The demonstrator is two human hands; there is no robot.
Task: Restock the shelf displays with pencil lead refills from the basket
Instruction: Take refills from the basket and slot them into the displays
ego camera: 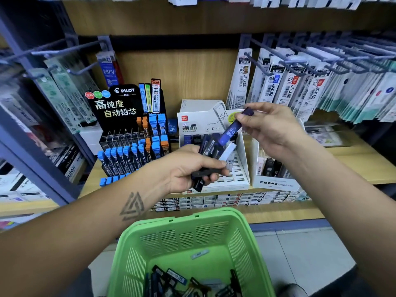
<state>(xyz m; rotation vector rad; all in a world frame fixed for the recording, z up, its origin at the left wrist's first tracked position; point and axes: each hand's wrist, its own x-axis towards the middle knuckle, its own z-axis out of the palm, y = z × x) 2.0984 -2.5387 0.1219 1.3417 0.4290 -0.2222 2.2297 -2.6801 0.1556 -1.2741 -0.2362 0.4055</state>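
1. At far left, packets hang on hooks; next to them stands the black Pilot display (128,116), its slots holding rows of blue-capped and a few orange-capped lead cases, too many and too tightly packed to count surely.
2. The left hand (188,168) grips a fanned bundle of refill cases (211,150), fingers curled round their lower ends; perhaps five or six, though they overlap too much for a firm count.
3. Behind that bundle sits the white Deli display box (242,168), its stepped front rows mostly unfilled and a few dark cases in the back row.
4. The right hand (272,127) pinches one blue refill case (232,128) near its upper end between thumb and fingertips, tilted, its lower end just beside the bundle and above the white box.
5. To the right stands one Mono display box (276,183) with a few cases inside.
6. Below, one green basket (246,228) holds a loose heap of cases, likely well over a dozen.
7. Handling, as a judgement: each case looks light, stiff and smooth-sided, so prone to slip from a bundle; a pinch across the flat faces near the cap end should steer it best into a slot.
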